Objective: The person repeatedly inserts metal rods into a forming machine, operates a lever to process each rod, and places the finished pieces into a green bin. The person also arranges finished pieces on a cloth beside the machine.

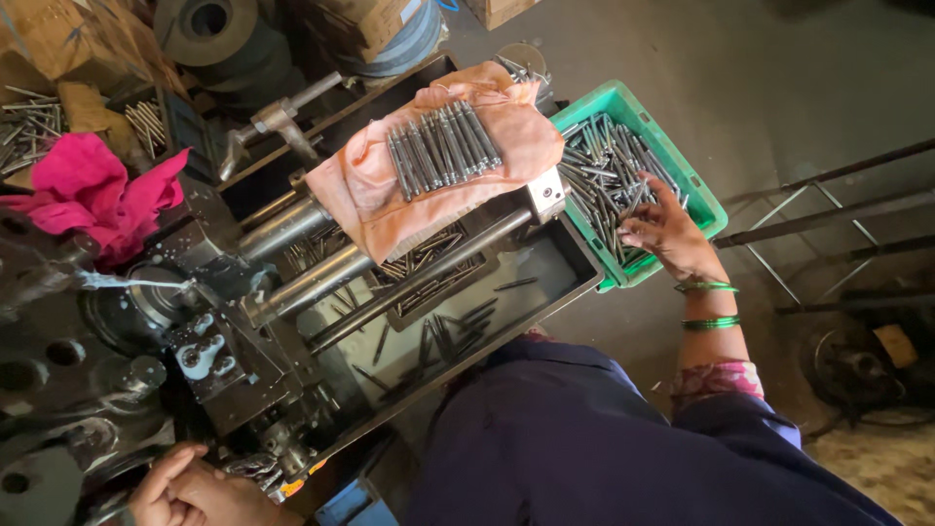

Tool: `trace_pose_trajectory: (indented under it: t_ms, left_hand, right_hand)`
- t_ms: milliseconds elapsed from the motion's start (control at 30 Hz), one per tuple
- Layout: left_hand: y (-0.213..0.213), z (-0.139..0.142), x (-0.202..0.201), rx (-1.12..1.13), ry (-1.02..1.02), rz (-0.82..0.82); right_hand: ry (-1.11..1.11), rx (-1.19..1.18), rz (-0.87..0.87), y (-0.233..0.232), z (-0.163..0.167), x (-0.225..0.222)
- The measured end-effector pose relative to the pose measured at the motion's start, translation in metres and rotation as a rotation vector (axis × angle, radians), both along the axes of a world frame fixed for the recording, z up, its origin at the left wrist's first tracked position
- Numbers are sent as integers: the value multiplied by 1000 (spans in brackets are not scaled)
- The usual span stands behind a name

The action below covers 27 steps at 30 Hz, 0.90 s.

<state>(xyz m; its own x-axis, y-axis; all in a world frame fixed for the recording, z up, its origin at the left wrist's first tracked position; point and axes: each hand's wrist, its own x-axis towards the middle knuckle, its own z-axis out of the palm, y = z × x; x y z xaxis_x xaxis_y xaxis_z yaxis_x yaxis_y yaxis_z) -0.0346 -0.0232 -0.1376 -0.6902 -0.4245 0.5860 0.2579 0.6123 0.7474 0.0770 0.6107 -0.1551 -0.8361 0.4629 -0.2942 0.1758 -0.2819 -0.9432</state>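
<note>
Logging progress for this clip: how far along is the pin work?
Done: a row of pins lies on the cloth. In hand: right hand reaches into the green crate of loose pins; left hand rests at the machine. Left: many pins in the crate.

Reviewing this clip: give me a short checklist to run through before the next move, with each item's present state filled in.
1. Right hand is in the green crate, on the metal pins: ok.
2. A pin is actually gripped in the right hand: cannot tell, fingers cover it.
3. Left hand rests at the machine front: ok.
4. Row of pins lies orderly on the orange cloth: ok.
5. Tray under the machine free of loose pins: not ok, several are scattered in it.
</note>
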Motion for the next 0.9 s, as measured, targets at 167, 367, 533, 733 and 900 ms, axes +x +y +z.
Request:
trace_pose_trajectory:
  t_ms: [167, 367, 533, 733, 900]
  left_hand:
    - [-4, 1, -1, 137, 30, -160]
    - [-2, 6, 5, 77, 21, -260]
    - [14, 18, 14, 226, 113, -239]
    - [18, 20, 9, 287, 147, -260]
    - [16, 13, 10, 287, 145, -240]
  right_hand:
    - [-18, 182, -140, 7, -1, 2]
    - [-103, 431, -308, 30, -18, -7]
    - [-259, 1127, -305, 33, -22, -29]
    - [-337, 1305, -220, 26, -25, -49]
    - [-253, 1241, -247, 32, -30, -48]
